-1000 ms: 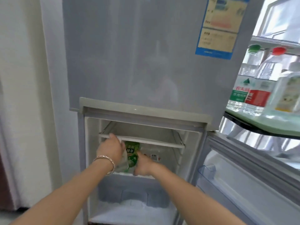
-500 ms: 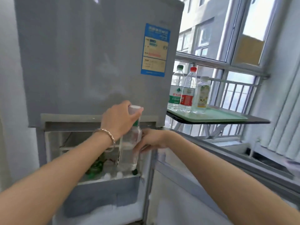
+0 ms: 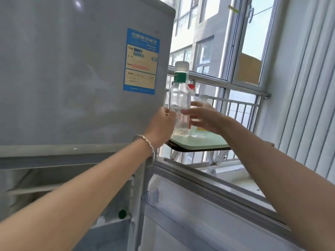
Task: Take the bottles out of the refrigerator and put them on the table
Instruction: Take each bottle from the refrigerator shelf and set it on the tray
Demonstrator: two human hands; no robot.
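we count two bare hands and three bottles in sight. the left hand (image 3: 164, 125), with one metal bracelet (image 3: 147, 143) on its wrist, has its fingers curled round the lower part of the clear bottle (image 3: 179, 98). that bottle is upright, with a white cap and a green neck label. it is just past the right edge of the refrigerator (image 3: 72, 84) and over the near left corner of the table (image 3: 201, 144). the right hand (image 3: 204, 117) is spread, fingers straight, holding nothing, just beside that bottle; we cannot tell whether it touches the plastic.

two more bottles stand behind on the table: the red-capped bottle (image 3: 191, 86) and the white-capped bottle (image 3: 203, 97). we see little of either but the caps, as the held bottle and the right hand hide their bodies. one blue sticker (image 3: 141, 61) sits on the upper door. the lower door (image 3: 208, 211) stands open, and in the dim compartment we make out one green cap (image 3: 122, 213); what it belongs to is too blurred to say. we cannot tell whether the held bottle's base rests on the table or hangs just above it.
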